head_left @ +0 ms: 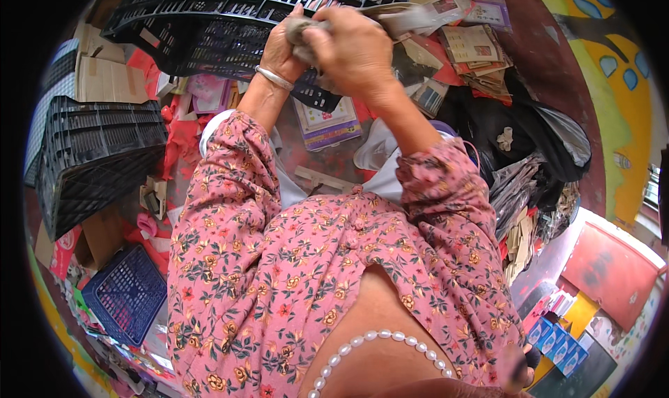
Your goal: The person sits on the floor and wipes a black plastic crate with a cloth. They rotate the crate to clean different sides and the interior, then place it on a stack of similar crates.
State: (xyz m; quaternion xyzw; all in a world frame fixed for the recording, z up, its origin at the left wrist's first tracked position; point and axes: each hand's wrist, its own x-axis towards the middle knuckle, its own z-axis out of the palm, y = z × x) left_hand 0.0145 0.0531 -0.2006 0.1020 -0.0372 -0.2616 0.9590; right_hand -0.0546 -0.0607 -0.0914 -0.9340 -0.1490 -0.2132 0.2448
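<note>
Two floral pink sleeves (279, 272) fill the lower part of the view, with a string of white beads (376, 346) curving just beneath them. From the cuffs the forearms rise to the upper middle, where both hands meet. The left hand (282, 46), a silver bangle (274, 77) at its wrist, is curled around a crumpled grey-brown wad (301, 30) of paper or cloth; which of the two it is cannot be told. The right hand (355, 50) is closed over the same wad from the other side, thumb and fingers clamped on it, so the two hands press together with the wad between them.

Below the hands, on the cluttered floor, lies a purple-edged booklet (327, 123) among red scraps and flattened cardboard. Black plastic crates (90, 154) lean at the left, and a blue basket (125, 293) sits lower left. Directly behind the hands a large black crate (230, 15) spans the top of the view. Printed papers and booklets (474, 46) are heaped at upper right, with a dark pile of bags (523, 140) beside them.
</note>
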